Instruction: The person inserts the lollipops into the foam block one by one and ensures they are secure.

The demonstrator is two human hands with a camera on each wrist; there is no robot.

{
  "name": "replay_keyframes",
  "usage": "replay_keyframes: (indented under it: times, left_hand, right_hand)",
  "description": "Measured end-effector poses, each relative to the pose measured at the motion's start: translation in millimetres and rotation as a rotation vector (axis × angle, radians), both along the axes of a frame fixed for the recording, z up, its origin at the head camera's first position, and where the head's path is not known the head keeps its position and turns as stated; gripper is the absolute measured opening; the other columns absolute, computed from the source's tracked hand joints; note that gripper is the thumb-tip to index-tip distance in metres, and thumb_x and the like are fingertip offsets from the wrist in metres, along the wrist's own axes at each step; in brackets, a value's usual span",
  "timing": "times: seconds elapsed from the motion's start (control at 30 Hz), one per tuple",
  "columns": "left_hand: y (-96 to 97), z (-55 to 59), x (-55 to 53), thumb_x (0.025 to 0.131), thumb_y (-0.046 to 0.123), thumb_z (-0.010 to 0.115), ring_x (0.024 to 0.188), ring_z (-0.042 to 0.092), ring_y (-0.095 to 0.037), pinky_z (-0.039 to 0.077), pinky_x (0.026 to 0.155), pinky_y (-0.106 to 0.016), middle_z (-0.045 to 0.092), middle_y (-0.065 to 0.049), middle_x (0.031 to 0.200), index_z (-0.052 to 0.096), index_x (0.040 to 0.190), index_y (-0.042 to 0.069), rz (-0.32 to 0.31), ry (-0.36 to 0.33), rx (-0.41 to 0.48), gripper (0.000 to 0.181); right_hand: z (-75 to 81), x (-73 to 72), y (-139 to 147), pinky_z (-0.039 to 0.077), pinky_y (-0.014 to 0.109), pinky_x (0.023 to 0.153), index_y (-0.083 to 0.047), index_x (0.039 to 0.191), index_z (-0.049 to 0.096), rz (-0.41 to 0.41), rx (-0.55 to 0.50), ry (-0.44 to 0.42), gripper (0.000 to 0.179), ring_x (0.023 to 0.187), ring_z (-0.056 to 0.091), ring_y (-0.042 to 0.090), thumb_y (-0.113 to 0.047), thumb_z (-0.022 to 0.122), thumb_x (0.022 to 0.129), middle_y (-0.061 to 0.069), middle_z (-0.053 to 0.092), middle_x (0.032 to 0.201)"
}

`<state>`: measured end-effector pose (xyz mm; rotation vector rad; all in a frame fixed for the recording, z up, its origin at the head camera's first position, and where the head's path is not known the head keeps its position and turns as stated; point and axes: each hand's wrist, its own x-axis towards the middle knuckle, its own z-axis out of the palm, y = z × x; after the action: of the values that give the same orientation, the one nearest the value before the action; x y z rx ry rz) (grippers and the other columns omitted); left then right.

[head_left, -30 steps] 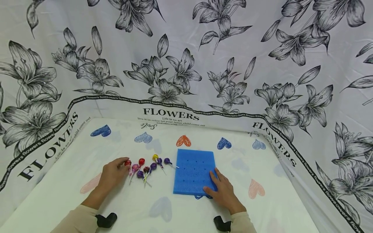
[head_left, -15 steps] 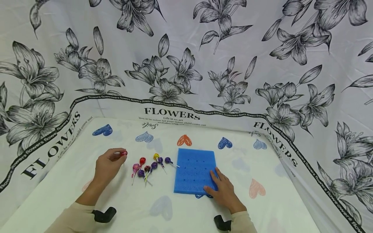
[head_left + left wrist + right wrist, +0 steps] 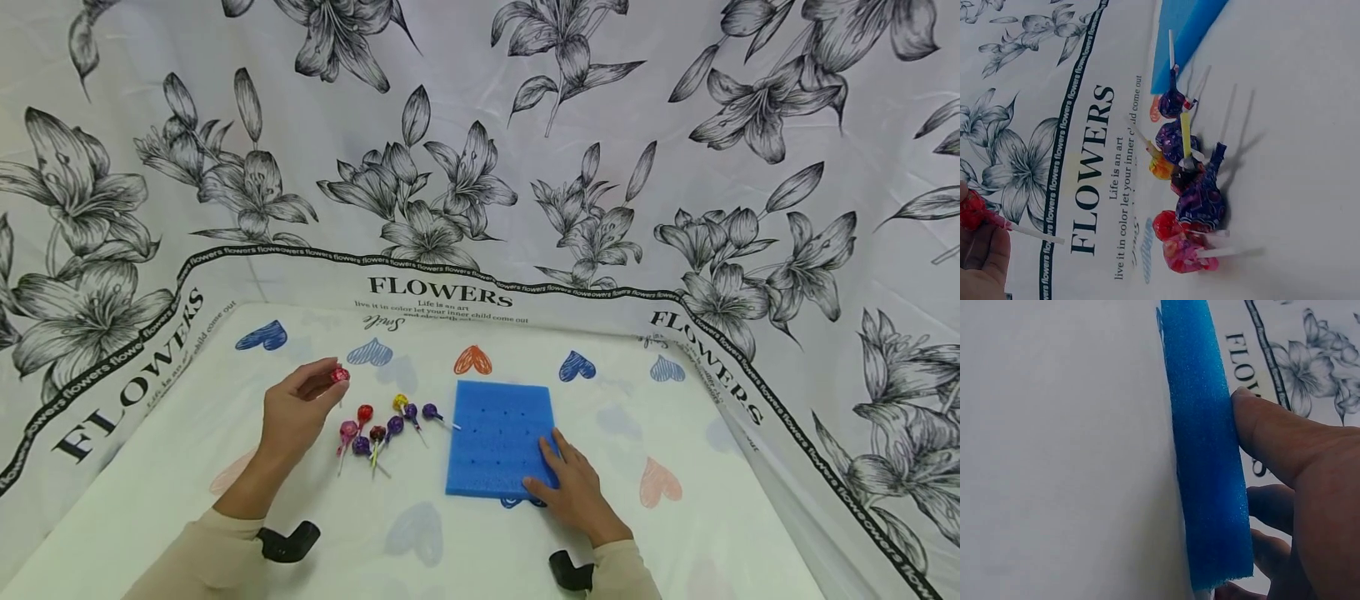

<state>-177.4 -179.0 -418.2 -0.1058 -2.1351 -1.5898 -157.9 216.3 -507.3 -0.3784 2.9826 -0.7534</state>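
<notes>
My left hand [image 3: 296, 412] pinches a red-wrapped lollipop [image 3: 341, 375] by its candy head above the table. In the left wrist view, its white stick [image 3: 1038, 234] sticks out past the fingertips. Several wrapped lollipops lie in a loose group beside this hand: a red one [image 3: 364, 412], a pink one [image 3: 348, 431], a yellow one [image 3: 401, 402] and purple ones [image 3: 394, 427]. A blue foam block [image 3: 491, 487] with rows of small holes lies right of them. My right hand [image 3: 576, 492] rests on its right edge, thumb and fingers extended over the foam.
One purple lollipop [image 3: 430, 411] lies with its stick end at the block's left edge. The white cloth [image 3: 337, 542] has printed hearts, and a flower-print curtain [image 3: 480, 192] rises behind. A black piece [image 3: 288, 542] sits at the left wrist.
My left hand has lifted the red lollipop off the table beside the group, first swinging left, then back right and farther away. My right hand stays on the foam block.
</notes>
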Motion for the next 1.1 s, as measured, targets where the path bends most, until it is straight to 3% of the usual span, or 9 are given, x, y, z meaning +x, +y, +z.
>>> replay_keyframes:
  times: [0.13, 0.43, 0.57, 0.73, 0.97, 1.1]
  left_hand:
    - [13.7, 19.1, 5.4, 0.087, -0.007, 0.066, 0.094, 0.062, -0.007, 0.049, 0.080, -0.015, 0.062, -0.024, 0.111, 0.061, 0.117, -0.010, -0.026, 0.001, 0.017, 0.030]
    - [30.0, 0.6, -20.3, 0.087, 0.004, 0.072, 0.095, 0.064, -0.009, 0.052, 0.080, -0.020, 0.064, -0.019, 0.112, 0.065, 0.117, -0.004, -0.109, -0.007, 0.132, 0.032]
    - [45.0, 2.6, -25.8, 0.085, 0.004, 0.073, 0.095, 0.066, -0.012, 0.053, 0.081, -0.024, 0.064, -0.020, 0.110, 0.066, 0.114, -0.005, -0.178, 0.035, 0.184, 0.031]
    - [67.5, 6.9, -31.2, 0.086, 0.000, 0.072, 0.099, 0.064, -0.018, 0.052, 0.082, -0.024, 0.064, -0.019, 0.111, 0.065, 0.115, -0.006, -0.240, 0.050, 0.187, 0.030]
    - [100.3, 33.9, -21.8, 0.086, -0.008, 0.067, 0.103, 0.062, -0.039, 0.053, 0.082, -0.023, 0.063, -0.026, 0.110, 0.062, 0.114, -0.013, -0.300, 0.052, 0.162, 0.029]
    - [112.4, 25.4, -31.4, 0.086, -0.005, 0.069, 0.104, 0.062, -0.037, 0.053, 0.082, -0.024, 0.064, -0.024, 0.110, 0.063, 0.114, -0.010, -0.323, 0.050, 0.193, 0.029]
  right_hand:
    - [-0.1, -1.0, 0.2, 0.020, 0.067, 0.104, -0.003, 0.148, 0.035, 0.004, 0.005, -0.001, 0.077, 0.137, 0.021, 0.047, -0.048, 0.062, 0.091, 0.019, 0.020, 0.156]
    - [0.1, -2.0, 1.1, 0.020, 0.067, 0.104, -0.003, 0.148, 0.036, -0.001, -0.009, 0.003, 0.078, 0.137, 0.021, 0.048, -0.048, 0.063, 0.090, 0.019, 0.021, 0.156]
    - [-1.9, -2.3, 1.8, 0.020, 0.067, 0.104, -0.005, 0.149, 0.036, -0.003, -0.014, -0.010, 0.079, 0.137, 0.020, 0.048, -0.051, 0.062, 0.090, 0.018, 0.020, 0.156]
    - [-5.3, -2.4, 2.5, 0.021, 0.067, 0.104, -0.006, 0.149, 0.036, -0.012, 0.001, -0.016, 0.079, 0.137, 0.021, 0.047, -0.053, 0.061, 0.090, 0.017, 0.020, 0.156]
    - [-4.2, -1.6, 0.9, 0.023, 0.068, 0.103, -0.004, 0.148, 0.037, -0.008, 0.005, 0.008, 0.078, 0.136, 0.023, 0.048, -0.050, 0.063, 0.090, 0.019, 0.022, 0.155]
    - [-2.7, -1.3, 0.0, 0.023, 0.067, 0.103, -0.004, 0.148, 0.037, -0.003, 0.012, 0.005, 0.079, 0.136, 0.023, 0.048, -0.051, 0.062, 0.090, 0.019, 0.022, 0.155]
